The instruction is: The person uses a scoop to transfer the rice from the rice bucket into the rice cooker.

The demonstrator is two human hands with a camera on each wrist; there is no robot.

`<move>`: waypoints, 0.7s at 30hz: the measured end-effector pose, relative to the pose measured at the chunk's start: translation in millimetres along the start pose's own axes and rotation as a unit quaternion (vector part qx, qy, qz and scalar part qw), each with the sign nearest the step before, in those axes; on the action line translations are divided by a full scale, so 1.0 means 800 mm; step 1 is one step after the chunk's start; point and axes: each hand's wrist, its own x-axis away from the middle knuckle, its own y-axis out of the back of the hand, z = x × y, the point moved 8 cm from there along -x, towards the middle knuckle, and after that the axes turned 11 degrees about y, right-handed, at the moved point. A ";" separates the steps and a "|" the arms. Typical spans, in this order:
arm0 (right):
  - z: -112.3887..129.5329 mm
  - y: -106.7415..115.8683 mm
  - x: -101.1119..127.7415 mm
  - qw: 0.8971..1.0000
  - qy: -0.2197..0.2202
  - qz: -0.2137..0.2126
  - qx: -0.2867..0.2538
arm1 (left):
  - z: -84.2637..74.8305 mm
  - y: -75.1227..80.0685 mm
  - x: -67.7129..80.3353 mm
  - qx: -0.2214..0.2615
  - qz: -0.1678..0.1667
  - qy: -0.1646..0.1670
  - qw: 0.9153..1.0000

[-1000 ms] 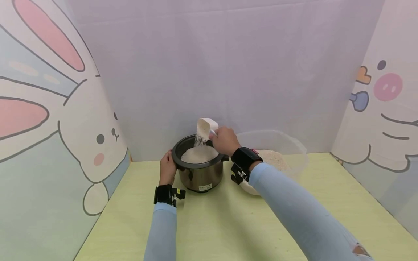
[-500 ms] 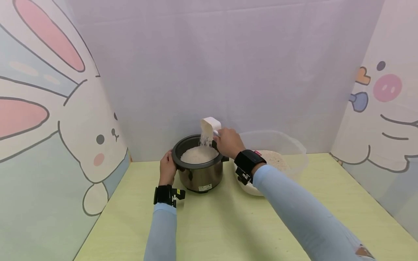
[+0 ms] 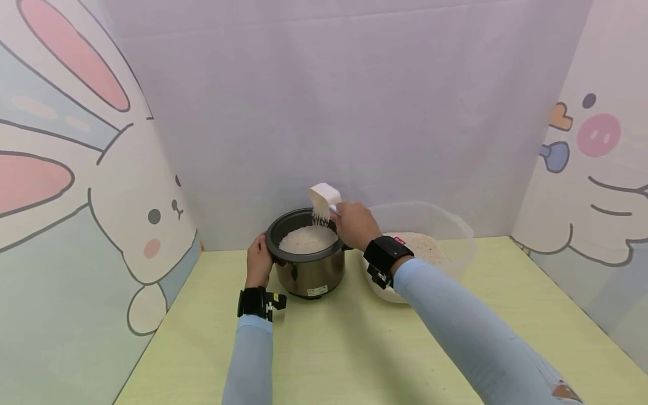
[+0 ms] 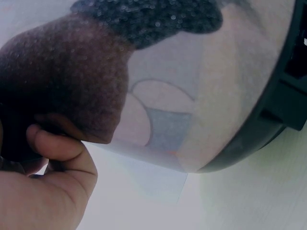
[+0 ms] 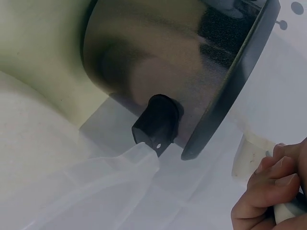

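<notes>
A steel pot [image 3: 307, 271] with a dark rim stands at the back of the table, nearly full of white rice [image 3: 306, 239]. My right hand [image 3: 354, 224] grips the handle of a white scoop [image 3: 323, 198], tilted above the pot's right rim, and rice grains fall from it into the pot. My left hand [image 3: 259, 262] holds the pot's left side. In the left wrist view my thumb [image 4: 57, 158] lies against the shiny wall of the pot [image 4: 192, 96]. The right wrist view shows the pot's side knob [image 5: 158, 122] and my curled fingers [image 5: 268, 191].
A clear plastic bowl [image 3: 455, 230] holding rice stands right of the pot, behind my right wrist. Cartoon panels wall the yellow-green table [image 3: 354, 349] on the left, back and right.
The scoop has drifted slightly right and the stream of falling rice has thinned. The left hand and pot have stayed put.
</notes>
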 end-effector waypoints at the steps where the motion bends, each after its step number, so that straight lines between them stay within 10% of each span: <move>1: 0.001 -0.001 0.000 1.000 0.008 0.002 0.009 | 0.000 0.000 0.000 0.000 0.000 0.000 1.000; 21: 0.008 -0.015 0.010 0.993 0.060 0.031 0.099 | 0.000 0.000 0.001 -0.007 0.003 0.003 1.000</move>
